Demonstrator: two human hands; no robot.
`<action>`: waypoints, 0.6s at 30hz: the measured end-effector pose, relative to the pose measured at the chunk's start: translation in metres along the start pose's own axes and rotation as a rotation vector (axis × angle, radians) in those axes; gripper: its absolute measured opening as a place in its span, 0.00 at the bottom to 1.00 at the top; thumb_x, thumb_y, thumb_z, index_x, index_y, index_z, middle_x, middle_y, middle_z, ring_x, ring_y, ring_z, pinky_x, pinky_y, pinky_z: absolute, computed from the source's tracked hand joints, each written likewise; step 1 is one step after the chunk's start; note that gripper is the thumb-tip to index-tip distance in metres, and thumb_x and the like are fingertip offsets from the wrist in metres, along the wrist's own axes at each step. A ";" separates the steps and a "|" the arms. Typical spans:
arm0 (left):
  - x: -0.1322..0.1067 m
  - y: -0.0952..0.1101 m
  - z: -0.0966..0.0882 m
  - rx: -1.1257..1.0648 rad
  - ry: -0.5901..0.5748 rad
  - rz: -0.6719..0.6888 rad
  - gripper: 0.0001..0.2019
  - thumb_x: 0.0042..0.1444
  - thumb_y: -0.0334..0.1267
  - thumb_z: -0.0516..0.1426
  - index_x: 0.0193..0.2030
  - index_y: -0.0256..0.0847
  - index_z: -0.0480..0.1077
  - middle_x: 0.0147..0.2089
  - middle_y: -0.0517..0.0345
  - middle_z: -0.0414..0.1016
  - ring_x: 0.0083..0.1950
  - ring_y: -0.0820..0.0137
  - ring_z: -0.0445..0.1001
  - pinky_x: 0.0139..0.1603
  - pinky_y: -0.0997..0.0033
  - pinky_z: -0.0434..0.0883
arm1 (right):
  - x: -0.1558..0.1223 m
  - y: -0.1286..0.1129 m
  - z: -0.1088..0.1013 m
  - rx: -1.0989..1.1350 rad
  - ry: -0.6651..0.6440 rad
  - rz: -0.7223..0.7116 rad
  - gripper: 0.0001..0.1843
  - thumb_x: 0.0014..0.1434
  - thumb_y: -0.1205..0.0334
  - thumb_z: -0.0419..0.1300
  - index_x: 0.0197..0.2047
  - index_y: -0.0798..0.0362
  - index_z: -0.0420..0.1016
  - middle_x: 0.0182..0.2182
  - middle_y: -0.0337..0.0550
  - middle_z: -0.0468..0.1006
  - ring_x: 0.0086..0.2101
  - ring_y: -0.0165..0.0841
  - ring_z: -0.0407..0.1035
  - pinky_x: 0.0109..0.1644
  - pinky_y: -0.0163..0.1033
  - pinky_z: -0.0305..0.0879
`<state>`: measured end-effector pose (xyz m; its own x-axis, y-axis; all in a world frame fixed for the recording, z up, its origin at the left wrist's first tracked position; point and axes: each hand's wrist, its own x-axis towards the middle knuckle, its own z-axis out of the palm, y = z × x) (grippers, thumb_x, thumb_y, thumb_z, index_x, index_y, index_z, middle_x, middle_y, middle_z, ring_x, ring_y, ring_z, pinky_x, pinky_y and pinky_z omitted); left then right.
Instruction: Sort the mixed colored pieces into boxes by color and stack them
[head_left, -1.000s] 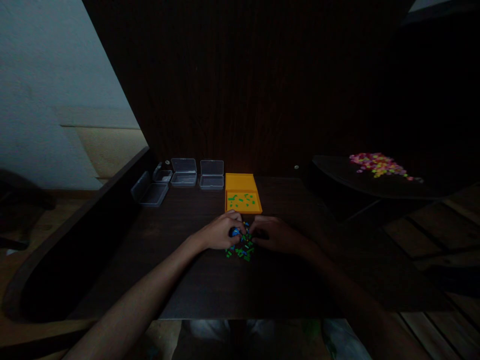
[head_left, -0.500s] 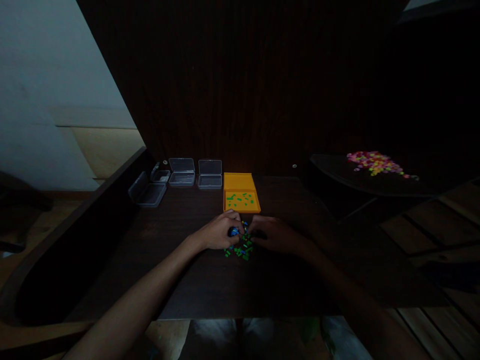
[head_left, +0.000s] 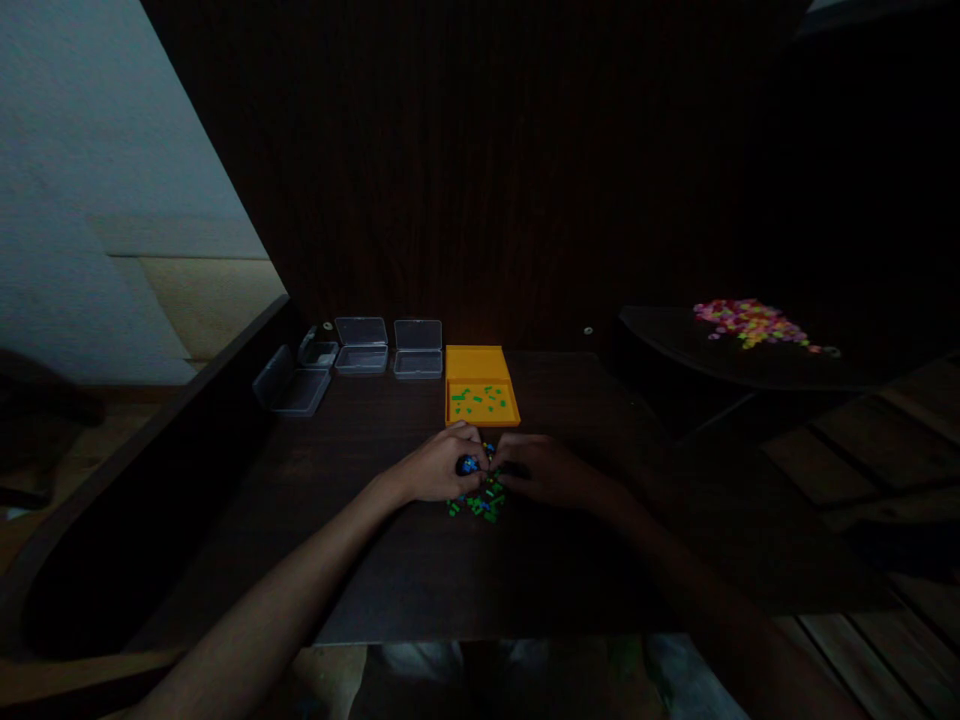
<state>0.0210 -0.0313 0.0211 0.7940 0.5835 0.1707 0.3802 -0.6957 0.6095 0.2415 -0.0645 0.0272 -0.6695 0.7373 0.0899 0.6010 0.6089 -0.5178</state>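
Note:
A pile of small green and blue toy building bricks [head_left: 487,503] lies on the dark wooden desk, with a few yellow bits among them. My left hand [head_left: 442,465] curves over the pile's left side, thumb and fingertips drawn together; blue pieces [head_left: 470,464] show inside the curve. From the right, my right hand [head_left: 551,470] reaches the same pile with its fingers pinched. The fingertips of both hands nearly meet, and whatever is between them is too small and dark to make out. Just beyond the hands stands an open yellow box [head_left: 480,424] with several green bricks spread inside.
Clear plastic boxes with raised lids, one an open box [head_left: 418,365], stand along the back left. A heap of pink, yellow and red pieces [head_left: 754,323] lies on a dark curved surface at right. A raised side panel [head_left: 150,470] bounds the desk's left.
My right hand has shifted slightly left, so its fingertips are closer to those of my left hand. The view has moved a little; the boxes stay put.

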 end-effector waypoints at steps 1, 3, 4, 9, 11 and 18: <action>0.000 0.000 0.001 0.002 0.002 0.000 0.06 0.51 0.29 0.59 0.36 0.40 0.75 0.40 0.57 0.70 0.45 0.67 0.70 0.50 0.68 0.68 | 0.000 0.000 0.000 0.001 0.001 -0.002 0.06 0.59 0.68 0.60 0.41 0.53 0.76 0.39 0.44 0.77 0.39 0.35 0.72 0.45 0.38 0.65; 0.001 0.000 0.002 0.004 0.003 0.002 0.06 0.50 0.29 0.59 0.36 0.40 0.74 0.39 0.57 0.70 0.45 0.67 0.70 0.50 0.68 0.68 | 0.000 -0.001 0.000 0.009 0.009 -0.009 0.06 0.59 0.68 0.60 0.40 0.52 0.76 0.39 0.44 0.77 0.39 0.34 0.72 0.45 0.38 0.65; 0.001 0.000 0.003 0.005 0.003 0.003 0.06 0.50 0.29 0.59 0.35 0.40 0.74 0.39 0.57 0.70 0.45 0.67 0.70 0.50 0.68 0.68 | -0.001 -0.001 0.000 0.014 0.014 -0.014 0.06 0.59 0.68 0.60 0.40 0.52 0.76 0.39 0.44 0.77 0.39 0.34 0.72 0.46 0.38 0.65; 0.003 0.000 0.006 0.006 0.023 -0.012 0.06 0.48 0.28 0.59 0.33 0.40 0.73 0.38 0.58 0.70 0.43 0.67 0.70 0.49 0.69 0.68 | 0.000 0.000 0.001 0.019 0.021 -0.024 0.07 0.59 0.68 0.60 0.41 0.53 0.76 0.40 0.45 0.78 0.40 0.35 0.72 0.46 0.39 0.66; 0.003 0.001 0.006 0.007 0.026 -0.015 0.05 0.47 0.28 0.59 0.33 0.40 0.72 0.37 0.58 0.70 0.43 0.68 0.70 0.48 0.69 0.67 | 0.000 0.000 0.001 0.021 0.019 -0.023 0.06 0.59 0.68 0.60 0.41 0.53 0.76 0.39 0.45 0.78 0.40 0.35 0.73 0.46 0.39 0.66; 0.003 0.003 0.005 -0.002 0.030 -0.014 0.04 0.49 0.29 0.59 0.33 0.40 0.73 0.37 0.58 0.70 0.42 0.68 0.70 0.48 0.69 0.67 | 0.001 0.003 0.003 0.036 0.031 -0.040 0.05 0.59 0.68 0.61 0.39 0.53 0.76 0.39 0.44 0.79 0.40 0.35 0.73 0.47 0.39 0.66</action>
<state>0.0268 -0.0342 0.0198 0.7739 0.6054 0.1856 0.3902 -0.6868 0.6132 0.2417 -0.0631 0.0228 -0.6782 0.7219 0.1371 0.5580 0.6274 -0.5431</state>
